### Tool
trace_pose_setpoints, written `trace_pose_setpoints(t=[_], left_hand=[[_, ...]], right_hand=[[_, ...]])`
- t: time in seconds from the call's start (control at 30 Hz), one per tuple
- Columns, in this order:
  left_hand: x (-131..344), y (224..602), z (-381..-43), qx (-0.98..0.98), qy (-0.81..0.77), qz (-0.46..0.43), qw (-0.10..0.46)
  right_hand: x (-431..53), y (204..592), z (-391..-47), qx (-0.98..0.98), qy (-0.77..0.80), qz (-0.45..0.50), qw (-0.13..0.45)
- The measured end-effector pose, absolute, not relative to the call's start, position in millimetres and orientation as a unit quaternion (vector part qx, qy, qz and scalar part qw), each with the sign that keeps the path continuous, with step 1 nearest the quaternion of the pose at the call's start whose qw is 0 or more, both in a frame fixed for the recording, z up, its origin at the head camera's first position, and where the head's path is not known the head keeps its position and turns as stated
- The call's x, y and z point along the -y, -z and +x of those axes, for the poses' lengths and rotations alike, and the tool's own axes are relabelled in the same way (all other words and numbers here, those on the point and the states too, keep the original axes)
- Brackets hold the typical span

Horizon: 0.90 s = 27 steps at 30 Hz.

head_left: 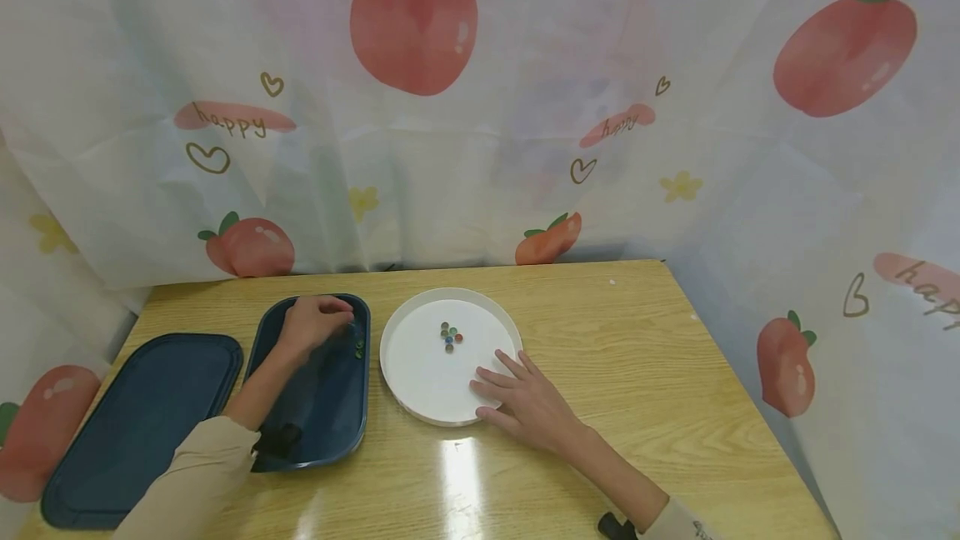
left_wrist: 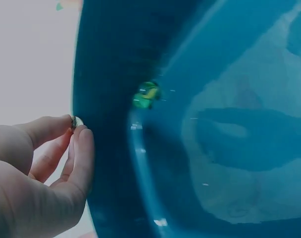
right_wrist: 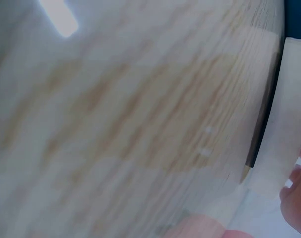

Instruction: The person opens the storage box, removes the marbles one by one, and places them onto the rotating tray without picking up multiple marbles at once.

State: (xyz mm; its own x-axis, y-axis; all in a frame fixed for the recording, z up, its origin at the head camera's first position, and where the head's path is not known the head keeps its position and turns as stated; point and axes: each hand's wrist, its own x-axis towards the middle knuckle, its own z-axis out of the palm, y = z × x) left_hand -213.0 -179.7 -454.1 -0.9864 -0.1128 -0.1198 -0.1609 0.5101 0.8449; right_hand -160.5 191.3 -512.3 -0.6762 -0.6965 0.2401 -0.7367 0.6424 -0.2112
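Between its thumb and fingers my left hand (head_left: 311, 325) pinches a small glass marble (left_wrist: 77, 122), over the far right part of a dark blue tray (head_left: 315, 407). Green marbles (left_wrist: 147, 95) lie in that tray by its side wall, just below the hand in the head view. To the right stands a round white plate (head_left: 412, 382) with a raised rim. Several small marbles (head_left: 449, 338) of mixed colours sit grouped near its middle. My right hand (head_left: 528, 402) lies at the plate's lower right rim with its fingers spread, holding nothing.
A second dark blue tray (head_left: 142, 423) lies at the far left, close beside the first. The wooden table (head_left: 622, 340) extends to the right of the plate. Behind it hangs a white curtain (head_left: 487, 165) printed with fruit.
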Motion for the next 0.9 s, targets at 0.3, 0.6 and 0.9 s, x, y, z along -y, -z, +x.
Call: trace_pose_setpoints(t=[0.3, 0.6, 0.9], left_hand=[[166.6, 432.3, -210.5, -0.846, -0.532, -0.043, 0.019], [125.4, 431.7, -207.7, -0.854, -0.52, -0.013, 0.022], [88.3, 446.4, -208.5, -0.878, -0.476, -0.003, 0.05]], right_hand=[[-191.2, 511.8, -159.9, 0.903, -0.152, 0.395, 0.07], [-191.0, 511.7, -160.2, 0.904, -0.152, 0.394, 0.065], [-190.2, 511.2, -160.1, 0.906, -0.15, 0.392, 0.057]])
